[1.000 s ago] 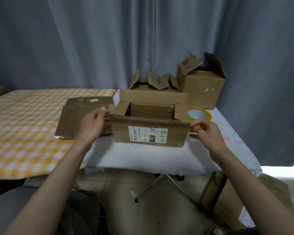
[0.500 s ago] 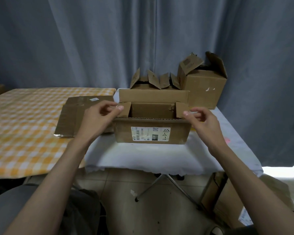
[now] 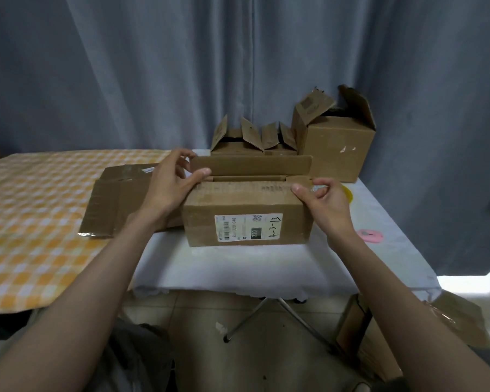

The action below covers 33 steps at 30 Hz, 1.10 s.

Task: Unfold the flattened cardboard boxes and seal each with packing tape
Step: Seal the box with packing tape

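The cardboard box [image 3: 248,219] stands on the white-covered bench [image 3: 238,267] directly in front of you, its labelled side facing you, and it sits between your two hands; your left hand [image 3: 169,188] is at its upper left corner, thumb laid along the near flap and fingers curled up beside the left end of the raised rear flap [image 3: 251,164]; whether those fingers actually touch the rear flap cannot be told; your right hand [image 3: 324,199] is at the upper right corner, thumb tip on the near flap's edge and the fingers loosely curled just past the corner, pinching nothing that can be made out; the near flap lies folded down over the top, the rear flap stands upright, and a narrow gap shows between them.

To the left of the box, flattened cardboard [image 3: 119,199] lies partly on the orange checked cloth [image 3: 34,222], under your left forearm; behind the box stand two smaller open boxes [image 3: 252,137] with their flaps up, and a taller open box [image 3: 337,145] to their right; a yellow tape roll [image 3: 348,195] shows just beyond your right hand, mostly hidden by it; a small pink object [image 3: 370,235] lies on the bench near your right wrist.
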Motion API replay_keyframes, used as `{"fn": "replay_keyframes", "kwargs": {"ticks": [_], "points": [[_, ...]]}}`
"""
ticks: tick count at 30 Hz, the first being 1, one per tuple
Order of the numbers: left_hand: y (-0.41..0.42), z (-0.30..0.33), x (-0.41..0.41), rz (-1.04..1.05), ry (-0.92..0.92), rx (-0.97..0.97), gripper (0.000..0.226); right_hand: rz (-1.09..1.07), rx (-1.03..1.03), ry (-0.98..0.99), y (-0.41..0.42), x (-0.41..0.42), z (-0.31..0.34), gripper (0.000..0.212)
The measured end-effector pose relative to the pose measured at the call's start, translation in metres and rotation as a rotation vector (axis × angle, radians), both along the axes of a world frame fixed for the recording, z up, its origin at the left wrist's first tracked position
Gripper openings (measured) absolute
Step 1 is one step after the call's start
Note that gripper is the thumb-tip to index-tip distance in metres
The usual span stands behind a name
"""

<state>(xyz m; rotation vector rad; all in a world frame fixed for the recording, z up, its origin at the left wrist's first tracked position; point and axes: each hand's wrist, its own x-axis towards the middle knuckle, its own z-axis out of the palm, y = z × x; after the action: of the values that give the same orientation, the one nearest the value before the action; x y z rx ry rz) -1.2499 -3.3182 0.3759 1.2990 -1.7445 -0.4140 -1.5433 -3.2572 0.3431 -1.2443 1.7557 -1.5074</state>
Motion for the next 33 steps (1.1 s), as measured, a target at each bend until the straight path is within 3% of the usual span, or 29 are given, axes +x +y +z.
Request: {"fn": "replay_keyframes", "kwargs": {"ticks": [2,8,13,15,21,26,31,33], "points": [[0.007,0.001,0.0,-0.051,0.004,-0.013,0.028,-0.054,0.024,0.014,-0.002,0.002,0.0,0.053],[0.028,0.002,0.005,-0.182,-0.129,0.057,0.04,-0.168,0.062,-0.025,-0.003,0.009,0.003,0.053],[0.033,0.0,0.006,-0.229,-0.096,0.083,0.009,-0.022,0.009,-0.19,0.004,0.033,0.011,0.035],[0.038,-0.003,0.001,-0.278,-0.078,0.136,0.027,0.048,0.023,-0.165,0.011,0.048,0.012,0.034],[0.053,-0.007,-0.008,-0.297,-0.116,0.107,0.026,0.152,-0.002,0.009,0.027,0.068,0.003,0.048],[0.065,-0.01,-0.013,-0.293,-0.001,0.397,0.068,0.275,-0.009,-0.016,0.046,0.065,-0.005,0.044],[0.089,-0.018,-0.036,-0.272,0.092,0.339,0.03,0.351,0.024,-0.113,0.062,0.07,-0.008,0.048],[0.099,-0.021,-0.043,-0.246,0.118,0.291,0.029,0.36,0.03,-0.17,0.069,0.074,-0.007,0.053]]}}
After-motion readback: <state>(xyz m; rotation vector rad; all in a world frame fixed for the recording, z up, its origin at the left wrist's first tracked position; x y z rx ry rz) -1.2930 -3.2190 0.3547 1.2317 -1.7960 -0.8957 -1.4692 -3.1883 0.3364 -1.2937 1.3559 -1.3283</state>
